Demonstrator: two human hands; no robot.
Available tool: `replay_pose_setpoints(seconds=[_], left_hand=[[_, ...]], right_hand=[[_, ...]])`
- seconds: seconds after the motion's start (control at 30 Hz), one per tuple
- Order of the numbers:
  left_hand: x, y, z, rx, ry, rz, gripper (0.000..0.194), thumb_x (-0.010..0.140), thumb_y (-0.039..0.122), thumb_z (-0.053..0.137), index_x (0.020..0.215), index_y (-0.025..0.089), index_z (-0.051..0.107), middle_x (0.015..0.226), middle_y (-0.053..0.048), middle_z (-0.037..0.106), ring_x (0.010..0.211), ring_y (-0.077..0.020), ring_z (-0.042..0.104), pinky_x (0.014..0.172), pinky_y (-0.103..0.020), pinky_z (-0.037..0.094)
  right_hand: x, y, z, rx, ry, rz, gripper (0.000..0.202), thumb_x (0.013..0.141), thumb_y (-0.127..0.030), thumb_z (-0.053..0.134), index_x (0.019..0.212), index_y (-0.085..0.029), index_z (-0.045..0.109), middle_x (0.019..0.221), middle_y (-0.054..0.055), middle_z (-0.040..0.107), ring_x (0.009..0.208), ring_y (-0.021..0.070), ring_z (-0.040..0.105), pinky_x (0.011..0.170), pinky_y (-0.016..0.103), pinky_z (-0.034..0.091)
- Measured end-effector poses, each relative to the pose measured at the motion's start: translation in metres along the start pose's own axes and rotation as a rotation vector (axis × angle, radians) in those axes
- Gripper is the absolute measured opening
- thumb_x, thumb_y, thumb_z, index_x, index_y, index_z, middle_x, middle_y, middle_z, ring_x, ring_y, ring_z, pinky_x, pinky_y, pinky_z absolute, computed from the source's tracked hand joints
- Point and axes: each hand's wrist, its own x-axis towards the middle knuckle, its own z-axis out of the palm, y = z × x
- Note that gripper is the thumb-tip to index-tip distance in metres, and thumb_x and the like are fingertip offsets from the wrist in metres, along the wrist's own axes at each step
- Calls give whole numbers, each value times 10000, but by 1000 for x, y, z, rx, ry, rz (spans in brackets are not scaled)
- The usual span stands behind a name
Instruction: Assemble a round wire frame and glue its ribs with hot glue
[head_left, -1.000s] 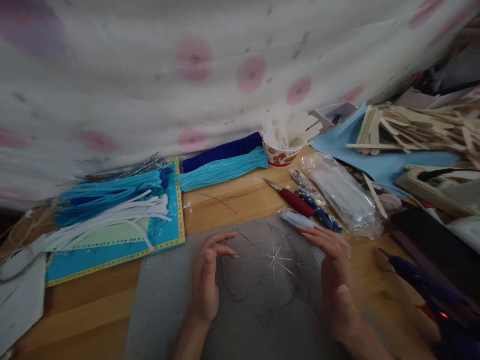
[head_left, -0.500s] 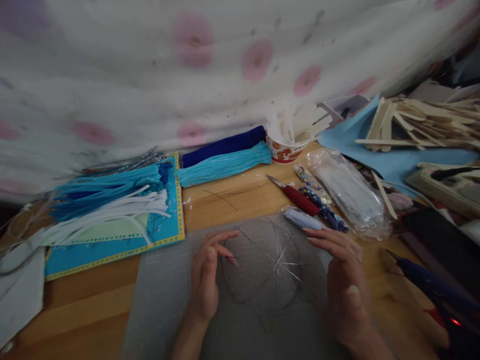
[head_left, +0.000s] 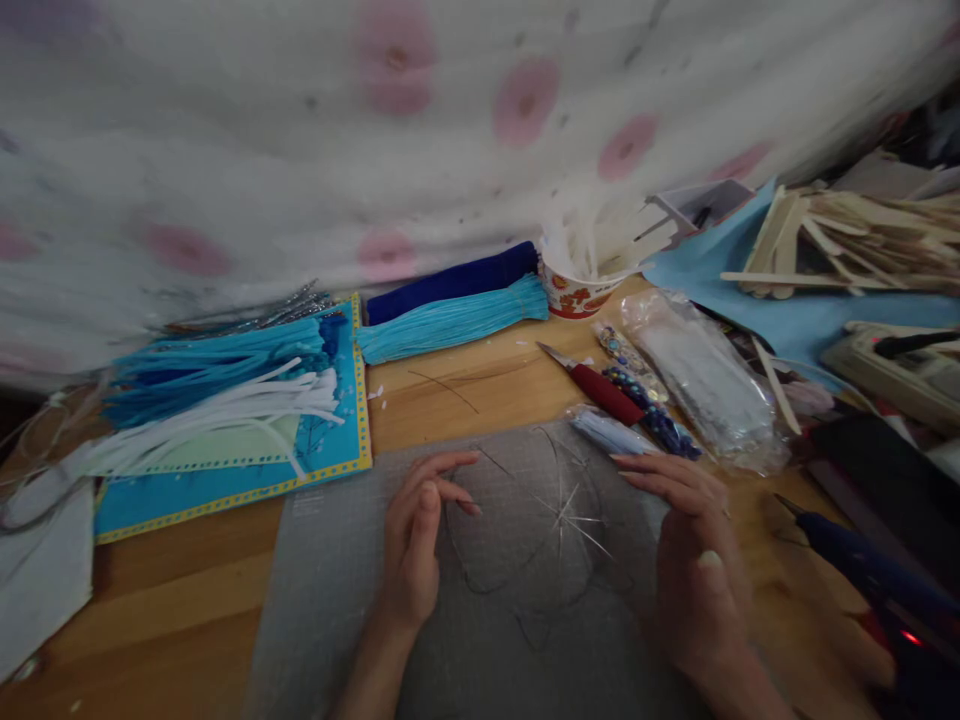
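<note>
Thin dark wire bent into loops, with a silvery star of short wires (head_left: 562, 514) at its right part, lies over a grey gridded mat (head_left: 315, 580). My left hand (head_left: 420, 535) is at the left side of the loops, fingers apart and curved toward them. On the other side my right hand (head_left: 694, 545) has its fingers stretched out, with nothing held in it. Its fingertips are near a bundle of pale blue stems in clear wrap (head_left: 607, 430). I cannot tell whether the left fingertips touch the wire.
A red-handled craft knife (head_left: 607, 392) lies beyond the mat. At right are a blue glue gun (head_left: 847, 550) with a red light, a bagged white pack (head_left: 705, 370) and wooden sticks (head_left: 885, 235). Pipe cleaners (head_left: 225, 370) lie at left; a paper cup (head_left: 581, 290) stands behind.
The view has shifted slightly, so the background sits a little differently. Both hands keep nearly the same pose around the wire shape.
</note>
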Motion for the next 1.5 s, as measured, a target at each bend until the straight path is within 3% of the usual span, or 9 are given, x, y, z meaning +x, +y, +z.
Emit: replay_pose_setpoints(seconds=[0.17, 0.3, 0.47, 0.63, 0.73, 0.9, 1.2, 1.5], left_hand=[[0, 0, -1, 18, 10, 23, 471, 1029, 377, 321, 845, 258, 738, 1147, -26, 687, 1134, -229, 577, 998, -380, 388], [0, 8, -1, 84, 19, 59, 398, 1024, 332, 362, 892, 272, 733, 1081, -15, 687, 1070, -203, 595, 951, -345, 407], [-1, 27, 0, 235, -52, 122, 249, 995, 289, 449, 977, 272, 697, 1072, -14, 668, 1047, -183, 590, 931, -309, 423], [-3, 48, 3, 397, 78, 251, 153, 956, 281, 523, 1022, 257, 659, 1091, -29, 620, 1065, -195, 560, 952, -313, 417], [-5, 60, 10, 439, 67, 206, 139, 960, 290, 522, 991, 255, 653, 1081, -24, 612, 1072, -193, 552, 961, -308, 404], [-8, 70, 21, 517, 8, 65, 286, 1013, 308, 401, 890, 254, 653, 1018, -15, 600, 1046, -180, 541, 907, -283, 390], [-8, 75, 34, 511, 11, 55, 235, 981, 375, 479, 831, 235, 593, 890, -24, 524, 903, -195, 502, 808, -302, 394], [-7, 71, 32, 494, -8, 78, 214, 954, 376, 526, 818, 222, 584, 859, -27, 504, 856, -187, 499, 760, -294, 413]], right_hand=[[-1, 0, -2, 8, 17, -16, 455, 967, -507, 279, 1068, -241, 634, 1081, 85, 642, 1098, 303, 560, 974, 536, 366], [3, -8, -9, -21, -90, -41, 293, 961, -346, 388, 1098, -243, 625, 1079, 76, 634, 1071, 273, 564, 935, 481, 407], [13, -25, -13, -26, -182, -14, 243, 967, -243, 422, 1010, -247, 662, 1009, 49, 648, 984, 210, 610, 875, 388, 474], [20, -35, -13, 79, -246, 61, 222, 969, -220, 434, 984, -240, 654, 970, 47, 663, 976, 206, 625, 839, 364, 487], [26, -42, -13, 152, -336, 139, 196, 979, -213, 436, 981, -233, 632, 977, 48, 661, 962, 191, 615, 817, 343, 486], [34, -55, -13, 258, -465, 209, 187, 993, -241, 434, 904, -218, 596, 903, 31, 634, 886, 169, 593, 785, 323, 468], [30, -61, -12, 386, -455, 293, 101, 991, -272, 464, 942, -237, 544, 927, 0, 641, 897, 152, 585, 819, 317, 457], [28, -59, -10, 455, -424, 309, 75, 978, -249, 481, 942, -239, 545, 937, 8, 655, 908, 158, 604, 820, 322, 479]])
